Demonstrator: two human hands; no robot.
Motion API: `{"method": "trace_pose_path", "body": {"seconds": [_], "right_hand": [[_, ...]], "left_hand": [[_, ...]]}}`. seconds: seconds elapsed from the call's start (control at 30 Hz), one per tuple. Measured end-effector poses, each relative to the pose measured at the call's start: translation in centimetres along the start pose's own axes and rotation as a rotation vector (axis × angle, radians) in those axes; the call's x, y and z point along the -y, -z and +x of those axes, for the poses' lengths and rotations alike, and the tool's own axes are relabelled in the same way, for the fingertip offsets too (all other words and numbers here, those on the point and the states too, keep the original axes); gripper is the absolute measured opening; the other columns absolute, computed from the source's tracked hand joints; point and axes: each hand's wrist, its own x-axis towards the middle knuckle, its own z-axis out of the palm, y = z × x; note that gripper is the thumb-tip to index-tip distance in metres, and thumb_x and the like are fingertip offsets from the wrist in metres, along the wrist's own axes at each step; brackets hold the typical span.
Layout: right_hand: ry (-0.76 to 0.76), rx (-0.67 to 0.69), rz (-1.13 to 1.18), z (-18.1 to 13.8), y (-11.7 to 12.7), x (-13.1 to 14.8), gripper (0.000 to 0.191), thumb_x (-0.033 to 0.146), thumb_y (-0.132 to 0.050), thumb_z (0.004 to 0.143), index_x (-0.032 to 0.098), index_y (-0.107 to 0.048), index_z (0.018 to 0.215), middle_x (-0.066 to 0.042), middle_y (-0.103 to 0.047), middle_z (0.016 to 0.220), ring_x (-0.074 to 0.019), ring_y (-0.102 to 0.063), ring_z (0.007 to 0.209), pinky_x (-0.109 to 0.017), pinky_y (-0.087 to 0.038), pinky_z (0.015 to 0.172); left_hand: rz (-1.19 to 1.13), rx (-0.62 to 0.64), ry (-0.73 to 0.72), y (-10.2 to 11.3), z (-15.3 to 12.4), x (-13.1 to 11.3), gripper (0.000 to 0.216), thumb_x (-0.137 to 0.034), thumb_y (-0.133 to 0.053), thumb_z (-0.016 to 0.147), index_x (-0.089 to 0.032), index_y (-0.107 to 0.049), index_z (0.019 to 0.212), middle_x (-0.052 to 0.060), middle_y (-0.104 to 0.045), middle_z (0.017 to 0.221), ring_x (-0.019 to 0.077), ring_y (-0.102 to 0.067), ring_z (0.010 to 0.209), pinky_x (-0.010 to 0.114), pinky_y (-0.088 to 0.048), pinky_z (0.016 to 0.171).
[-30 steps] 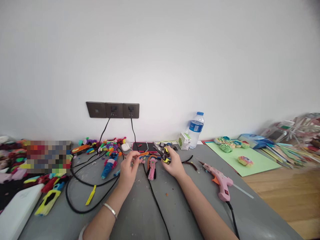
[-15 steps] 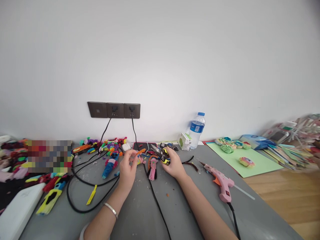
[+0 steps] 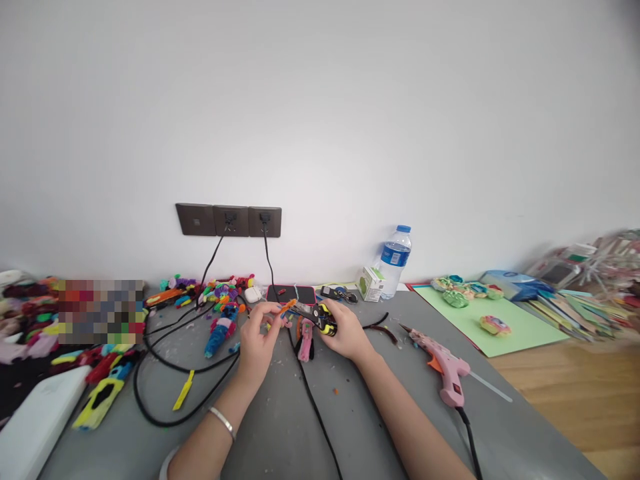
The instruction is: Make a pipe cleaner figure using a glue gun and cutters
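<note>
My left hand (image 3: 259, 335) pinches a short orange pipe cleaner piece (image 3: 288, 306) between thumb and fingers. My right hand (image 3: 346, 331) is wrapped round the yellow and black handles of a pair of pliers (image 3: 324, 320). Their jaws point left and meet the orange piece near its tip; whether they have closed on it I cannot tell. Under the pliers lies a pink fuzzy figure (image 3: 305, 343) with dark parts. A small pink and yellow fuzzy thing shows just behind my left fingertips, partly hidden. Left of that hand rests a blue and pink fuzzy figure (image 3: 220, 331).
A pink glue gun (image 3: 447, 372) lies at right, its cord running to the front. Black cables (image 3: 186, 365) loop at left. Toward the wall are a phone (image 3: 291, 294), keys (image 3: 349, 296), a small box (image 3: 370, 284) and a water bottle (image 3: 395, 263). Green paper (image 3: 510, 329) holds fuzzy flowers.
The pliers have swung down and left, bringing their jaws to the orange pipe cleaner piece. My left hand has barely moved and keeps its pinch.
</note>
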Motion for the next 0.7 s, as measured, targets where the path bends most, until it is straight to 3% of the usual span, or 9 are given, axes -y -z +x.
{"method": "trace_pose_path", "body": {"seconds": [0.33, 0.7], "right_hand": [[-0.02, 0.006, -0.001, -0.14, 0.19, 0.34, 0.021, 0.019, -0.053, 0.069, 0.021, -0.053, 0.091, -0.002, -0.06, 0.069, -0.0187, -0.054, 0.059, -0.025, -0.034, 0.053], [-0.021, 0.054, 0.026, -0.15, 0.04, 0.11, 0.03, 0.018, -0.053, 0.071, 0.021, -0.058, 0.101, -0.001, -0.062, 0.068, -0.0187, -0.055, 0.058, -0.025, -0.032, 0.053]], "left_hand": [[-0.002, -0.006, -0.001, -0.16, 0.09, -0.13, 0.004, -0.019, -0.058, 0.085, -0.019, -0.062, 0.088, 0.005, -0.068, 0.091, 0.0117, -0.061, 0.063, 0.023, -0.05, 0.06], [-0.007, 0.013, 0.045, -0.11, 0.05, -0.29, 0.004, -0.022, -0.056, 0.087, -0.02, -0.059, 0.088, 0.005, -0.067, 0.092, 0.0126, -0.061, 0.067, 0.025, -0.05, 0.063]]}}
